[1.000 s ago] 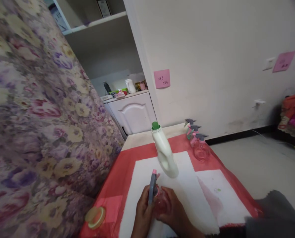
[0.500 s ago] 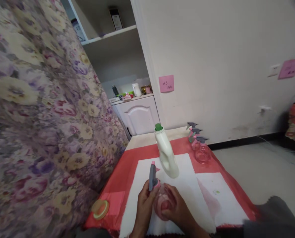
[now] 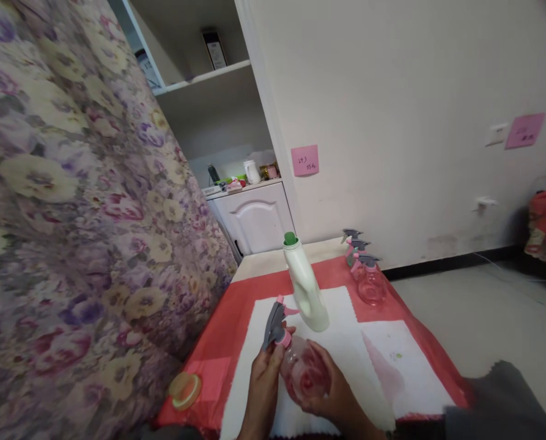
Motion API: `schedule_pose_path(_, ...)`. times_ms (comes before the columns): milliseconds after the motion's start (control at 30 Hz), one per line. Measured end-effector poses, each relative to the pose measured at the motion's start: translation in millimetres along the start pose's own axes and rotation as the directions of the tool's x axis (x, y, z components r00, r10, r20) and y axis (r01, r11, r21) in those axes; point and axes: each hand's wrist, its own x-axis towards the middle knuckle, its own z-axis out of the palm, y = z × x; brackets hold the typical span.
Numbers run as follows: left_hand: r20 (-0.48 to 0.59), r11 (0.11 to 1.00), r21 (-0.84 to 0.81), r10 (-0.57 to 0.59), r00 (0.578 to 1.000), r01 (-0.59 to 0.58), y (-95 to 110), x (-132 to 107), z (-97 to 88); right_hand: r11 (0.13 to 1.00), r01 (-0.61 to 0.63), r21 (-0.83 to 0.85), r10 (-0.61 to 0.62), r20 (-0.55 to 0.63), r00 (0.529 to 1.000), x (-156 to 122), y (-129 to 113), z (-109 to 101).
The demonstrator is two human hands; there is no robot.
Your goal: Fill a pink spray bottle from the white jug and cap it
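Between my hands is a clear pink spray bottle with a grey and pink trigger head, tilted up to the left. My left hand grips it at the neck, by the pink collar under the trigger head. Around the round body, on the right side, my right hand is wrapped, its fingers partly hidden behind the bottle. Just beyond them a pale green jug-like bottle with a green top stands on a white cloth.
Several spray bottles stand in a row at the table's right edge. A second white cloth with a pinkish stain lies at right. A yellowish round lid rests at front left. A floral curtain hangs close on the left.
The spray bottle has turned in my hands, its trigger head leaning further left and its body showing more. My left hand has shifted slightly down and left around the neck.
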Motion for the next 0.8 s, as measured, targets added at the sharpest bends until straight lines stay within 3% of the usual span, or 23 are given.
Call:
schedule_pose_path(200, 0.099, 0.999, -0.013, 0.035, 0.994, -0.033, 2.2, -7.9, 8.0, 0.989, 0.038, -0.145, -0.052, -0.095, 0.994, -1.9, -1.9, -3.1)
schedule_pose_path(500, 0.070, 0.998, 0.048, 0.038, 0.997, -0.041, -0.1, -5.8, 18.1, 0.961, 0.054, -0.272, -0.078, -0.078, 0.994, -1.1, -8.7, -1.8)
schedule_pose_path(667, 0.066, 0.999, 0.051, 0.008, 0.998, -0.012, -2.4, -0.9, 20.2, 0.947, 0.071, -0.313, -0.107, -0.099, 0.989, 1.4, 6.3, -5.0)
schedule_pose_path(800, 0.098, 0.999, 0.036, 0.004, 0.995, -0.007, -11.3, 3.0, 17.9, 0.937, 0.140, -0.320, -0.161, -0.041, 0.986, 4.7, 24.1, -11.9)
